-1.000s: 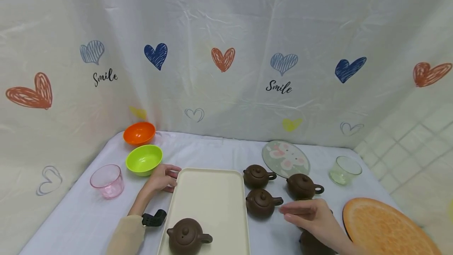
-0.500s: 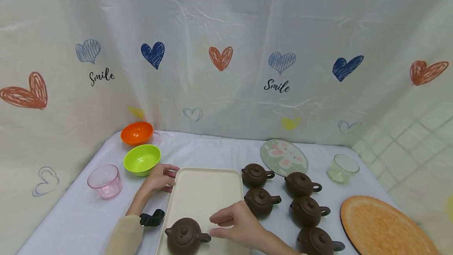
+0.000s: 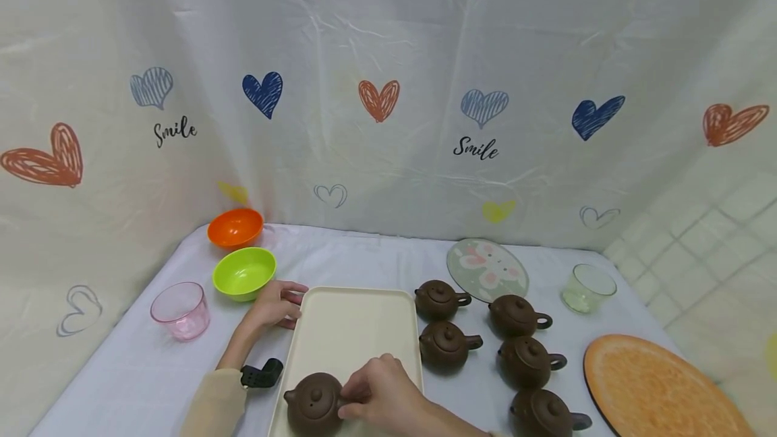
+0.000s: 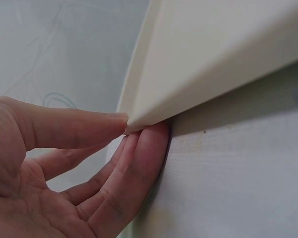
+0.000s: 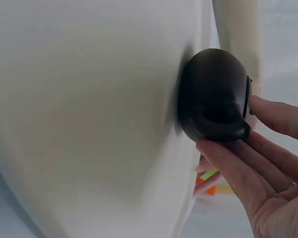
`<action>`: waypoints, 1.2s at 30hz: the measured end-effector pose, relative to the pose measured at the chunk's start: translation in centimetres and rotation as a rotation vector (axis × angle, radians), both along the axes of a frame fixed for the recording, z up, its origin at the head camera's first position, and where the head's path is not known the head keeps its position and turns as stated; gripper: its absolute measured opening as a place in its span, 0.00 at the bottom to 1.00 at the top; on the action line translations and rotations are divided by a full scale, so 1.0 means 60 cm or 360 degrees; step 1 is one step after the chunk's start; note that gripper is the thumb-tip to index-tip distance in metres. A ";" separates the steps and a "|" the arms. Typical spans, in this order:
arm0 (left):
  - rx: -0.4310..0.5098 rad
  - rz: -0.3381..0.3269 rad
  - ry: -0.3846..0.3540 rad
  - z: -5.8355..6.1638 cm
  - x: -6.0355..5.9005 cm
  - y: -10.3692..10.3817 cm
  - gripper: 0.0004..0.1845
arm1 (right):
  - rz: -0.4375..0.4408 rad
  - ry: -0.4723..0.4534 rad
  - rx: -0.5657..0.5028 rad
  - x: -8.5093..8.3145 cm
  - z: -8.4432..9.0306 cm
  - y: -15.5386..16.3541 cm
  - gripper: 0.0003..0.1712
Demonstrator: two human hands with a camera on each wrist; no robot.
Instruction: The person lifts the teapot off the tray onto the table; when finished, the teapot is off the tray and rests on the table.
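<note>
A cream rectangular tray [image 3: 358,322] lies on the white cloth. My left hand [image 3: 276,305] holds its left edge; in the left wrist view the thumb [image 4: 89,129] and fingers [image 4: 146,158] pinch the tray's rim [image 4: 144,111]. On the near-left part of the tray stands a dark brown teapot [image 3: 312,403], upright with its lid on and its spout to the left. My right hand [image 3: 388,393] reaches over the tray and grips the teapot by its handle, which is mostly hidden in the head view. The right wrist view shows the handle [image 5: 223,131] between thumb and fingers.
Several similar brown teapots [image 3: 446,348] stand right of the tray. Beyond are a round rabbit mat [image 3: 488,268], a greenish glass [image 3: 589,288] and a round orange-brown board [image 3: 662,383]. Leftward stand a green bowl [image 3: 245,274], an orange bowl [image 3: 235,228] and a pink glass [image 3: 180,312].
My right hand has moved left from beside the teapots on the right, across the tray, and taken hold of the handle of the teapot on it. My left hand stays at the tray's edge.
</note>
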State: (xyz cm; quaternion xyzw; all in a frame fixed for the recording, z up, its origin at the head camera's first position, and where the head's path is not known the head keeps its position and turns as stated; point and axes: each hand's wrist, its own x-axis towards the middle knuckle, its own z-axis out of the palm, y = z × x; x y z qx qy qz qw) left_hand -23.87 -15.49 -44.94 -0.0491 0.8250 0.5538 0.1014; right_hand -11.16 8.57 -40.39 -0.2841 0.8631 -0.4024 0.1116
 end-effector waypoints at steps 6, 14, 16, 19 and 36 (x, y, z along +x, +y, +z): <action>-0.0010 -0.0002 -0.0002 0.000 0.000 -0.001 0.26 | -0.0042 -0.0064 0.0039 0.000 -0.008 -0.003 0.06; -0.0012 -0.0025 0.0004 0.004 0.003 -0.001 0.26 | -0.0062 -0.0018 0.0039 0.000 -0.014 -0.003 0.02; -0.0006 -0.0034 0.0007 0.004 0.003 -0.002 0.26 | -0.0059 -0.0010 0.0015 -0.001 -0.016 -0.002 0.01; 0.0000 -0.0034 0.0009 0.003 0.004 -0.002 0.26 | -0.0023 0.0025 -0.0030 -0.002 -0.018 0.004 0.02; 0.0004 -0.0033 0.0019 0.001 0.004 -0.002 0.26 | 0.0022 -0.0082 -0.0204 0.004 0.027 0.201 0.08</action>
